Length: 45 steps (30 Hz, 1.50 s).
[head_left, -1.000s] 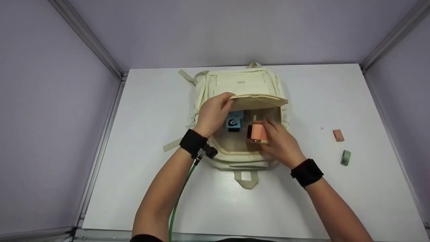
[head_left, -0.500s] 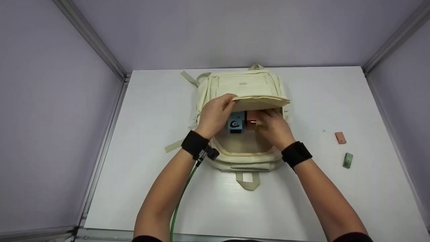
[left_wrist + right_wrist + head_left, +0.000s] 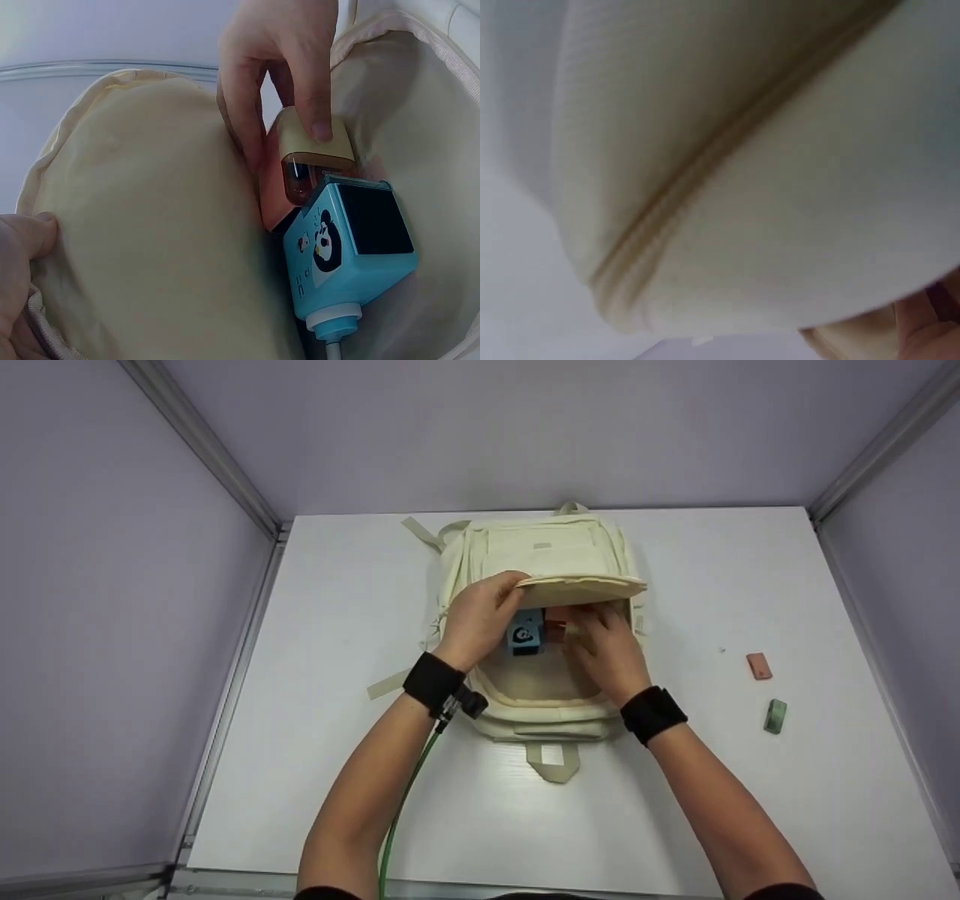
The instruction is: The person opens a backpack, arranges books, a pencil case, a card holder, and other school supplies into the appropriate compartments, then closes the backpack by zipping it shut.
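A cream backpack (image 3: 551, 536) lies on the white table, its front flap lifted. My left hand (image 3: 480, 615) pinches the flap's edge at the left. Inside the opening my right hand (image 3: 611, 652) grips a pink pencil sharpener (image 3: 274, 176) with a cream top and a see-through drawer, fingers over its top and side. Right beside it sits a light-blue pencil sharpener (image 3: 315, 259) with a penguin picture, a dark panel and a crank knob. The head view shows only part of the pink one, behind my fingers. In the right wrist view, blurred bag fabric (image 3: 795, 202) fills most of the picture.
On the table to the right lie a small pink block (image 3: 759, 666) and a small green piece (image 3: 775, 716). A green cable (image 3: 401, 802) runs along my left forearm. Grey walls surround the table. Loose straps (image 3: 390, 684) stick out from the bag's left side.
My right hand has carried the pink pencil sharpener deeper under the flap and leftward, up beside the blue one. My left hand keeps holding the flap up.
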{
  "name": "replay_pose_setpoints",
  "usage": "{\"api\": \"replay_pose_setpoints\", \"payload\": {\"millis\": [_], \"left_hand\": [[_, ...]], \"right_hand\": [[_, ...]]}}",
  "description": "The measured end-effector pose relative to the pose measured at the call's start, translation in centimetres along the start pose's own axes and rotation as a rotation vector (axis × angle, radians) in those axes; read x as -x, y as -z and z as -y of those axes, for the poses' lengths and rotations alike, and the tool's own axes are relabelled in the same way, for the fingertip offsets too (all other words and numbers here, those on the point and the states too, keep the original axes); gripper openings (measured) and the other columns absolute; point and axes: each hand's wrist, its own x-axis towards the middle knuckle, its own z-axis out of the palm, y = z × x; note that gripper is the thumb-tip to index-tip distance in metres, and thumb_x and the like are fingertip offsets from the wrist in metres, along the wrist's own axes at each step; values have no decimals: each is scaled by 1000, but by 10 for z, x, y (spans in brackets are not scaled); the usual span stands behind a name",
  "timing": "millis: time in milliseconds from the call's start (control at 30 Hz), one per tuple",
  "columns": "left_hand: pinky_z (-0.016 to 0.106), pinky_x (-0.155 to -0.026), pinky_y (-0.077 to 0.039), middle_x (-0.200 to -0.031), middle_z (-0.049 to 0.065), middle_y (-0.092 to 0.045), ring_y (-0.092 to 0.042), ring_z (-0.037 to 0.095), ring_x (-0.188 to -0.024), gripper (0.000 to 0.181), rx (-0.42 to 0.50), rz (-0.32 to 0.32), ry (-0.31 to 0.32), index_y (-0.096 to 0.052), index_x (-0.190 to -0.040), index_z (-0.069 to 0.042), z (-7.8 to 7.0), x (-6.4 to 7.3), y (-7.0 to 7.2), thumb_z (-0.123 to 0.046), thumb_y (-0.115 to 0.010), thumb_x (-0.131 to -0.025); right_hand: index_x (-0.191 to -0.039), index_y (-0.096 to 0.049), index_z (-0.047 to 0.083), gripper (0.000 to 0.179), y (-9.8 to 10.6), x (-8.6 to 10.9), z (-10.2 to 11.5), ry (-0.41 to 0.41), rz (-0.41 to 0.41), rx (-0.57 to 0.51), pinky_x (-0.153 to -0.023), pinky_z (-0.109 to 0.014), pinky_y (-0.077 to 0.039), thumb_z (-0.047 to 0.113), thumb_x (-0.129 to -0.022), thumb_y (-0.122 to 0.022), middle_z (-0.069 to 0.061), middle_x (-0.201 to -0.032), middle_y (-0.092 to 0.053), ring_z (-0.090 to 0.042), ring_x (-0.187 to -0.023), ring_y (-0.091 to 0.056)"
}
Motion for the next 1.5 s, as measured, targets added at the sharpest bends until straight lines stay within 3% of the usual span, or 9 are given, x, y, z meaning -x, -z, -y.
{"api": "replay_pose_setpoints", "payload": {"millis": [167, 267, 333, 500, 800, 933, 1033, 1233, 1500], "left_hand": [[33, -79, -52, -121, 1, -73, -67, 13, -93, 28, -8, 34, -21, -70, -130, -17, 0, 8, -1, -23, -58, -107], [33, -82, -53, -128, 0, -70, -68, 13, -101, 29, -24, 51, -42, -69, -134, -18, 1, 14, -3, -22, -58, -106], [32, -85, -54, -131, -2, -69, -67, 12, -107, 29, -44, 51, -75, -70, -133, -20, 3, 19, -5, -23, -60, -106], [33, -98, -51, -133, -2, -67, -62, 14, -123, 27, -114, 64, -205, -73, -128, -19, 14, 35, -16, -16, -64, -102], [33, -111, -41, -143, 3, -61, -56, 20, -132, 24, -262, 183, -320, -74, -112, -14, 37, 65, -39, -6, -73, -90], [32, -118, -30, -151, 6, -54, -48, 22, -139, 20, -321, 231, -348, -71, -111, -14, 47, 75, -47, -25, -74, -94], [33, -121, -23, -155, 7, -48, -42, 23, -144, 29, -330, 256, -358, -71, -115, -16, 54, 82, -55, -41, -62, -103], [34, -122, -21, -155, 9, -48, -40, 27, -145, 20, -336, 195, -400, -73, -115, -17, 64, 88, -67, -28, -58, -106], [35, -121, -23, -158, 12, -42, -36, 28, -147, 10, -424, 135, -403, -69, -111, -17, 71, 90, -77, -20, -63, -104]], "right_hand": [[-109, -67, -1, 18, 17, 21, 4, 23, -329, -21, -87, -45, -48, 0, -92, -68, -22, -114, -59, -38, -106, -57], [-117, -62, -1, 27, 28, 30, 6, 31, -497, -56, -91, -44, -43, -1, -90, -68, -20, -123, -56, -37, -113, -52], [-128, -58, 0, 41, 32, 34, 6, 65, -526, -59, -101, -46, -40, -1, -88, -70, -19, -134, -53, -37, -125, -48], [-141, -55, 2, 60, 27, 42, 3, 165, -449, -31, -112, -48, -34, -6, -84, -71, -17, -140, -53, -38, -131, -47], [-104, -66, 5, 18, 10, 57, -5, 201, -396, -6, -88, -53, -42, -1, -92, -54, -17, -108, -61, -40, -102, -56], [-103, -68, 5, 19, 4, 67, -8, 213, -347, 3, -88, -53, -41, 4, -89, -55, -17, -109, -61, -40, -102, -56], [-106, -69, 5, 22, 1, 74, -12, 227, -292, 9, -92, -52, -41, 14, -88, -59, -17, -111, -61, -40, -105, -56], [-106, -70, 6, 29, -1, 80, -12, 219, -236, 28, -93, -51, -43, 32, -95, -64, -16, -109, -63, -39, -104, -57], [-98, -65, 7, 25, 4, 72, 0, 128, -120, 106, -85, -50, -47, 21, -86, -81, -13, -104, -60, -37, -98, -57]]}}
